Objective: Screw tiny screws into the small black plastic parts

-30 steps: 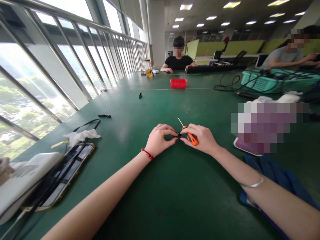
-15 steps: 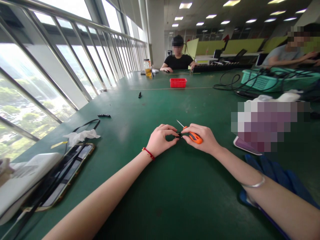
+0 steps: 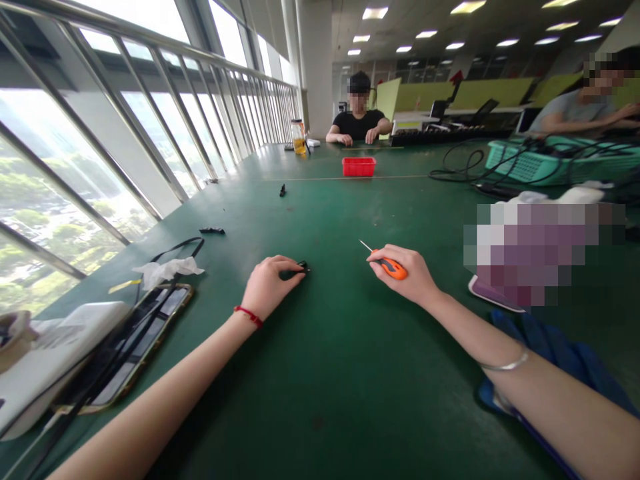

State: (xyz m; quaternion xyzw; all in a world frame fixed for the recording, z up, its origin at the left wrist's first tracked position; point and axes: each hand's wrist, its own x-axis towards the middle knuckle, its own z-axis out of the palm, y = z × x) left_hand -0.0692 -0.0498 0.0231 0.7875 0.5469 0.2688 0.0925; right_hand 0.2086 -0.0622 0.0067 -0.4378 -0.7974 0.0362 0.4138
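My left hand (image 3: 266, 285) now sits farther left, fingers (image 3: 285, 263) pinching a small black part (image 3: 303, 265) over the desk (image 3: 320, 373), contact unclear; my right hand (image 3: 414, 275), well apart, still grips the orange screwdriver (image 3: 394, 269).

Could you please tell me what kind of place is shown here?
It looks like an office, or perhaps a workroom within one: a yellow-green partition and rows of ceiling lights show beyond the large green table.

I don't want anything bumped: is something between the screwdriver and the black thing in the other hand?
Nothing visible; green tabletop separates the screwdriver in the right hand from the small black piece in the left hand.
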